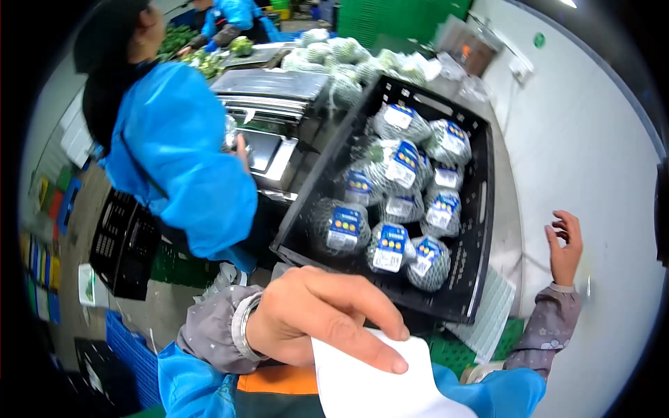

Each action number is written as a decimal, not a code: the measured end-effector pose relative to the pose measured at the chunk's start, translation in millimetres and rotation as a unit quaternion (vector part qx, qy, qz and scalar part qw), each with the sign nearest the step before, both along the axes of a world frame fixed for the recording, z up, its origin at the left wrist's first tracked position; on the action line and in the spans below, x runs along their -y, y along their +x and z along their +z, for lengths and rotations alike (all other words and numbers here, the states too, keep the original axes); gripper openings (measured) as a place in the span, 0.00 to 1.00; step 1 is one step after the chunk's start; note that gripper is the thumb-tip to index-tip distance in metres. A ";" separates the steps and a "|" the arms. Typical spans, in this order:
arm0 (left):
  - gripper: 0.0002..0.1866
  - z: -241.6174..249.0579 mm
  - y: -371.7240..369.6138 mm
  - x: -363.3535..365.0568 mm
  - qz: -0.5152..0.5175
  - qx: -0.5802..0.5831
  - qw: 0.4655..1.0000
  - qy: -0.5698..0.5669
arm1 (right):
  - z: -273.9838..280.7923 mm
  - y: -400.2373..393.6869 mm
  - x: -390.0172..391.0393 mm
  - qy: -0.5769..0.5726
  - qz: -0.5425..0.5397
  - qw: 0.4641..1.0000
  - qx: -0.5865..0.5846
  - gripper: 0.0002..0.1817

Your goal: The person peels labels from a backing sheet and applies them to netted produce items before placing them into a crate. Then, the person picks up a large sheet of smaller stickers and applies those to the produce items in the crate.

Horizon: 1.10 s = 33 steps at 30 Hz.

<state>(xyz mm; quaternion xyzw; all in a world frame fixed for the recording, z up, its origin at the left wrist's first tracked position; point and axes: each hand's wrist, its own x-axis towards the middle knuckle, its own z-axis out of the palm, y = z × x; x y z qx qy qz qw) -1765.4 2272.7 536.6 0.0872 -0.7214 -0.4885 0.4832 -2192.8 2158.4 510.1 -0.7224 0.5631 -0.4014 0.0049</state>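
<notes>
My left hand (313, 317) is in front of my body, with a bracelet at the wrist. Its thumb and fingers pinch a white sheet of paper (380, 380) that hangs down towards me. At the far right, my right hand (566, 247) is raised beside the white wall, its fingers apart and loosely curled around nothing. Beyond my left hand stands a black plastic crate (296, 233). In it lie several round, net-wrapped pieces of produce (326, 230) with blue and white labels; their kind is hard to make out.
A co-worker in a blue smock (181, 146) stands left at a wrapping machine with a metal top (272, 82). More net-wrapped produce (345, 50) is heaped behind the crate. Another person in blue (237, 14) works further back. The wall (585, 139) bounds my right side.
</notes>
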 end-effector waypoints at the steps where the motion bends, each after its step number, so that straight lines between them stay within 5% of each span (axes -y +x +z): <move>1: 0.11 -6.0 -4.1 -1.3 -0.006 -0.013 1.000 0.007 | -2.3 -15.7 -27.3 0.004 -0.042 0.999 0.012 0.14; 5: 0.15 -32.5 -36.9 -11.2 -0.120 0.082 0.989 0.011 | -33.3 -73.5 -126.7 0.043 -0.190 0.980 0.041 0.15; 8: 0.23 -52.8 -46.4 -20.8 -0.281 0.225 0.932 0.032 | -65.9 -102.0 -195.1 0.186 -0.255 0.947 0.058 0.14; 11: 0.23 -58.7 -51.2 -25.1 -0.330 0.240 0.911 0.058 | -102.5 -108.9 -244.4 0.313 -0.285 0.903 0.078 0.16; 16: 0.28 -60.7 -59.8 -24.9 -0.398 0.242 0.879 0.099 | -174.6 -117.6 -255.6 0.342 -0.258 0.897 0.112 0.27; 19: 0.34 -69.3 -61.1 -27.1 -0.432 0.221 0.863 0.139 | -185.1 -112.7 -210.5 0.284 -0.345 0.892 0.069 0.33; 21: 0.37 -70.6 -55.3 -26.9 -0.413 0.206 0.877 0.133 | -176.2 -92.4 -186.3 0.427 -0.391 0.815 -0.031 0.47; 24: 0.44 -74.3 -31.6 -29.8 -0.365 0.154 0.891 0.221 | -206.2 -92.2 -169.0 0.439 -0.215 0.869 0.079 0.53; 26: 0.46 -75.9 -9.7 -35.2 -0.307 0.088 0.901 0.293 | -254.5 -126.7 -165.2 0.454 -0.306 0.835 0.044 0.56; 28: 0.47 -73.4 8.8 -38.8 -0.239 0.025 0.898 0.367 | -238.3 -127.9 -164.4 0.406 -0.396 0.824 -0.010 0.46; 31: 0.43 -65.8 27.7 -39.9 -0.106 0.056 0.940 0.319 | -203.6 -168.0 -143.5 0.179 -0.352 0.918 0.039 0.27; 33: 0.43 -57.2 30.2 -37.7 -0.047 0.053 0.941 0.331 | -112.9 -118.7 -133.2 0.065 -0.291 0.954 0.001 0.24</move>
